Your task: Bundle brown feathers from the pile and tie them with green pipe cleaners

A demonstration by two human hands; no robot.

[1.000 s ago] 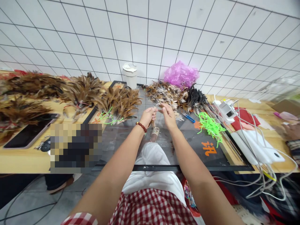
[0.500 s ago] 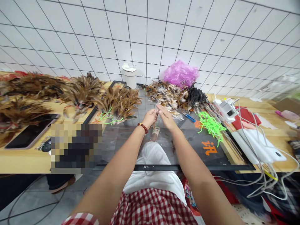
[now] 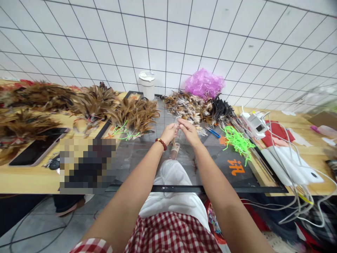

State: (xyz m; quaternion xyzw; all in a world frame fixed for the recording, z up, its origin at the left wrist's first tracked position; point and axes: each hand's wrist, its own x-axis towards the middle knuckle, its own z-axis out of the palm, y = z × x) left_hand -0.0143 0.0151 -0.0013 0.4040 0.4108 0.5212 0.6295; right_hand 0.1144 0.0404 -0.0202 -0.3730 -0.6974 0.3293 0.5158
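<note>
My left hand [image 3: 169,133], with a red bead bracelet on its wrist, and my right hand [image 3: 189,130] meet fingertip to fingertip above the glass table panel [image 3: 210,165]. Both are pinched on a small, thin item between them, too small to name. Just beyond the hands lies a heap of mottled brown-and-white feathers [image 3: 187,105], with black feathers [image 3: 220,109] at its right. A bundle of brown feathers [image 3: 137,115] tied with green cord lies to the left of my hands.
More brown feather bundles [image 3: 39,102] cover the wooden table at left, beside a dark tablet [image 3: 39,146]. A white lidded cup [image 3: 146,84] and a pink plastic bag [image 3: 204,84] stand by the tiled wall. Green cords [image 3: 238,140], blue snips [image 3: 213,133] and white cabled devices [image 3: 286,161] lie right.
My hands have stayed together at the same spot. The right hand's fingers stretched out half a second ago and are now pinched against the left hand again.
</note>
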